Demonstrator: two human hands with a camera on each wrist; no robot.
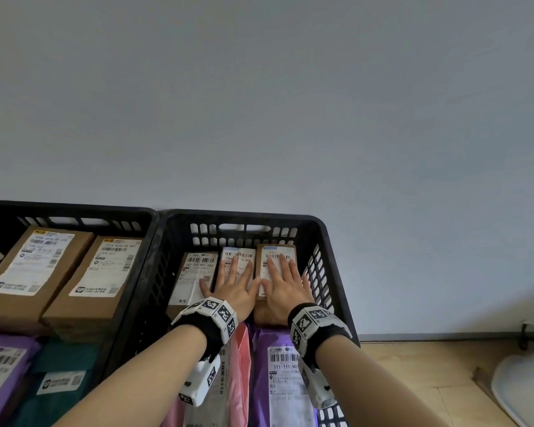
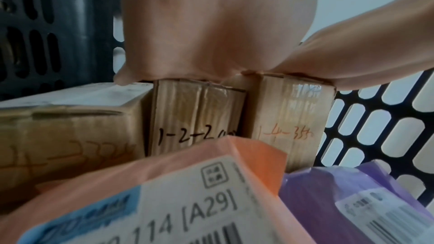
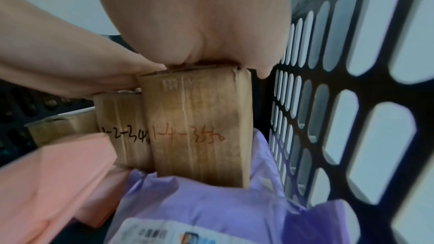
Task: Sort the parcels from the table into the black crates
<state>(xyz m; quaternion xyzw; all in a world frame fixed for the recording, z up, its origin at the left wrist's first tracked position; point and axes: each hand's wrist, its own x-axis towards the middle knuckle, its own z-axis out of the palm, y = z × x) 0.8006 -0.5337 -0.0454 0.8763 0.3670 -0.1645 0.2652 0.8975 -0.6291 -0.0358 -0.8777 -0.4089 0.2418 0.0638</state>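
Both hands lie flat with straight fingers on boxes at the far end of the right crate (image 1: 330,241). The left hand (image 1: 235,288) covers much of the middle box (image 1: 239,257), and the right hand (image 1: 285,285) covers the right box (image 1: 276,252); neither grips anything. The wrist views hide the fingers behind the palms but show writing on the box ends, "1-2-2…" (image 2: 195,134) and perhaps "1-4-35" (image 3: 187,136). A third box (image 1: 195,272) lies along the left wall. A pink bag (image 1: 241,380) and a purple bag (image 1: 282,389) fill the near end. The left crate (image 1: 68,209) holds more boxes and bags, cut off by the frame.
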